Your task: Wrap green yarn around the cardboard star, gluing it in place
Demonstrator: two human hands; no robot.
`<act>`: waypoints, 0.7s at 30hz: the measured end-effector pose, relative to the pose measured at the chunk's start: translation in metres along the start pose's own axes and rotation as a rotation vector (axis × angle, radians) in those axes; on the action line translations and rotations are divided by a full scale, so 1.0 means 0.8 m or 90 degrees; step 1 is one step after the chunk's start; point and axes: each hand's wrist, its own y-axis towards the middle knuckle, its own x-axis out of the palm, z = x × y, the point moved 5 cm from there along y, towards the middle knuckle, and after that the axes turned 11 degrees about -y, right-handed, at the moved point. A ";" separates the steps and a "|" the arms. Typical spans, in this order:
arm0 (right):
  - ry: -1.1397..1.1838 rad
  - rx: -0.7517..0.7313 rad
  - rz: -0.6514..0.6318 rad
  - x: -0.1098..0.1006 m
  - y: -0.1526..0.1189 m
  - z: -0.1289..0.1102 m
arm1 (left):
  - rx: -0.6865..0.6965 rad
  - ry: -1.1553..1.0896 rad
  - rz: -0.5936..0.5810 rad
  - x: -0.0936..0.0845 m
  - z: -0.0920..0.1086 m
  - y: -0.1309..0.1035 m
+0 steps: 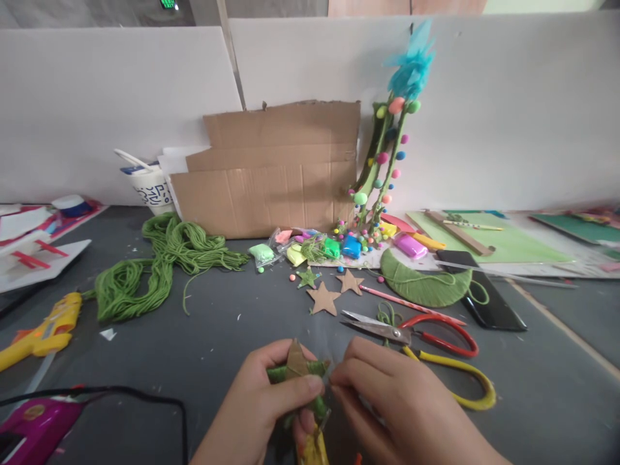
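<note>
My left hand (pixel 276 400) grips a cardboard star (pixel 296 363) partly wrapped in green yarn, its bare brown point facing up. Right beside the star, my right hand (pixel 382 394) is closed in a pinch; whatever its fingertips hold is too small to make out. Below the star a yellow object (pixel 314 449) shows at the bottom edge, its kind unclear. Beyond the hands lie two bare cardboard stars, one nearer (pixel 323 299) and one farther (pixel 349 282), plus a small green-wrapped star (pixel 308 278). Scissors (pixel 400 334) with red and yellow handles rest near my right hand.
Green yarn (pixel 133 287) lies at left, near a yellow glue gun (pixel 46 332) and a magenta tool (pixel 39 423) with a black cable (pixel 145 391). A green-wrapped crescent (pixel 426 284) overlaps a black phone (pixel 494 303). Behind stand cardboard (pixel 261 194) and a pompom-decorated piece (pixel 382 158).
</note>
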 end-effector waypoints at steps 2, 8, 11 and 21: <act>0.010 0.008 -0.010 0.002 0.001 0.003 | -0.008 -0.037 0.004 0.000 -0.001 0.000; 0.060 0.028 -0.045 0.003 0.001 0.009 | -0.020 -0.113 -0.021 0.000 -0.006 0.000; 0.099 0.036 -0.070 0.001 0.002 0.009 | -0.003 -0.116 -0.024 -0.001 -0.006 -0.002; 0.203 0.081 -0.129 -0.010 0.007 0.020 | -0.028 0.058 -0.122 0.002 0.002 -0.008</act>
